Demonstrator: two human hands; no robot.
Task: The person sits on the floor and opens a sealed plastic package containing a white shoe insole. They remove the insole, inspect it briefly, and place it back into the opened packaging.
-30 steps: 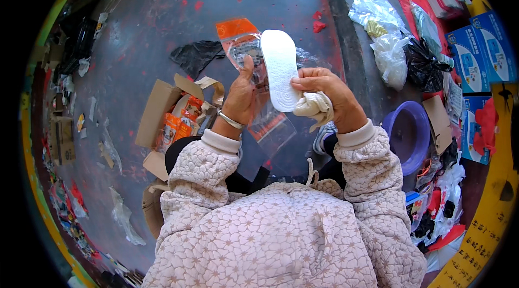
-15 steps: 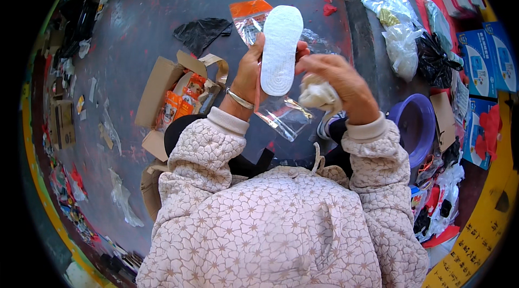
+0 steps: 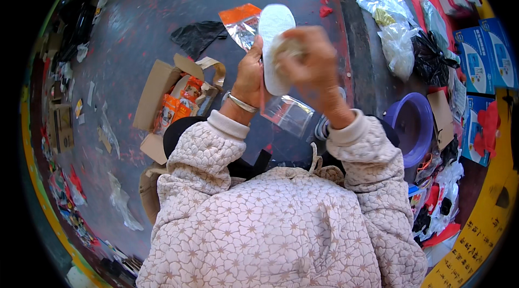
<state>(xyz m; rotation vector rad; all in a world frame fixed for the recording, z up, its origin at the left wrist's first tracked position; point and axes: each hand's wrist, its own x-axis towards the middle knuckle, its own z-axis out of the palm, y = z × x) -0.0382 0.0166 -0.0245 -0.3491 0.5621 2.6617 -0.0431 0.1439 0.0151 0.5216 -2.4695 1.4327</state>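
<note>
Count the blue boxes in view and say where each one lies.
3: one blue box at the right edge, another beside it nearer the rim, a third below them. More may be hidden under the clutter.

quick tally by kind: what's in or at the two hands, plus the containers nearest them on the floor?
White insole, held upright by the left hand: 1
Crumpled pale cloth pressed on it by the right hand: 1
Clear plastic bag below the hands: 1
Open cardboard box of orange packets: 1
Purple basin: 1
Total: 5
</note>
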